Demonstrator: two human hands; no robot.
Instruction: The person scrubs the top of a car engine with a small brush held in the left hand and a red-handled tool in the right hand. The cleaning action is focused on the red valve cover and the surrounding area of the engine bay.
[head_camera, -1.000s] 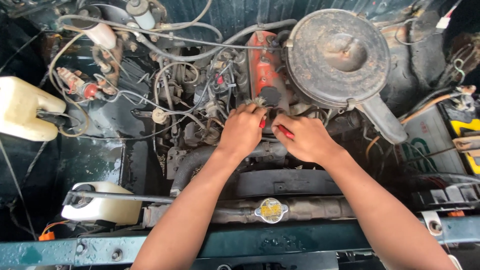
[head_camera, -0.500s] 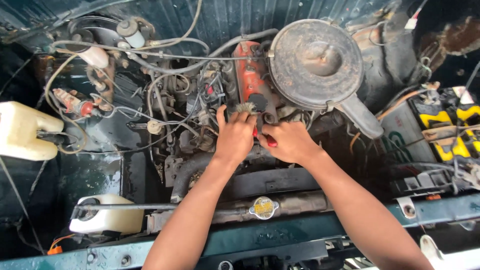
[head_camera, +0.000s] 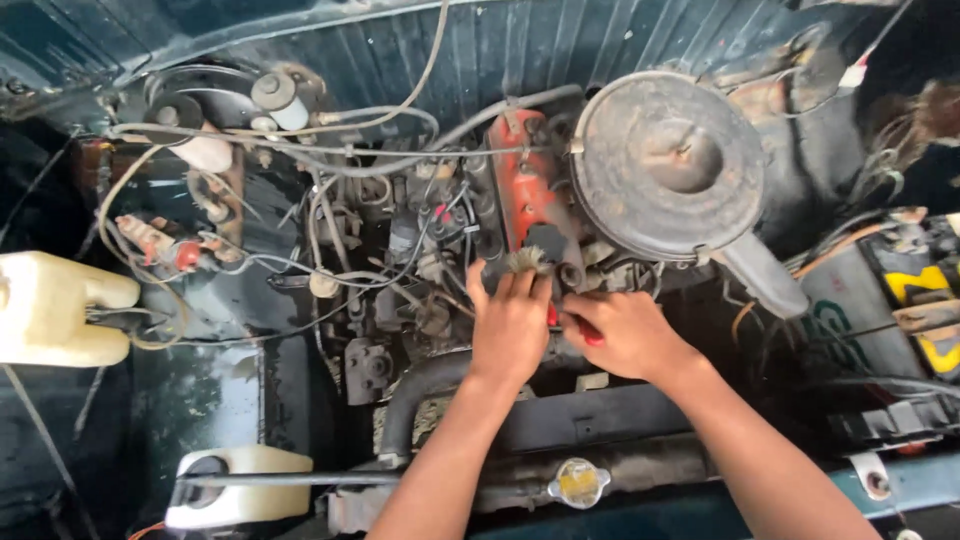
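Both my hands are over the middle of an old car engine bay. My left hand (head_camera: 511, 325) has its fingers closed around a small frayed, bristly tuft (head_camera: 524, 261), pressed at the front of the red valve cover (head_camera: 520, 190). My right hand (head_camera: 622, 333) is shut on a red-handled tool (head_camera: 590, 335), whose tip is hidden between the two hands. The round dark air cleaner (head_camera: 668, 162) sits just right of and behind my hands.
A black radiator hose (head_camera: 415, 395) curves below my left hand. A radiator cap (head_camera: 579, 482) lies near the front edge. White plastic reservoirs stand at left (head_camera: 50, 310) and at lower left (head_camera: 235, 485). A battery (head_camera: 915, 300) sits at right. Wires and hoses crowd the left side.
The view has shifted, so the engine sits lower and more to the right in frame. My hands have stayed together at the front of the red valve cover, with the tuft now showing above my left fingers.
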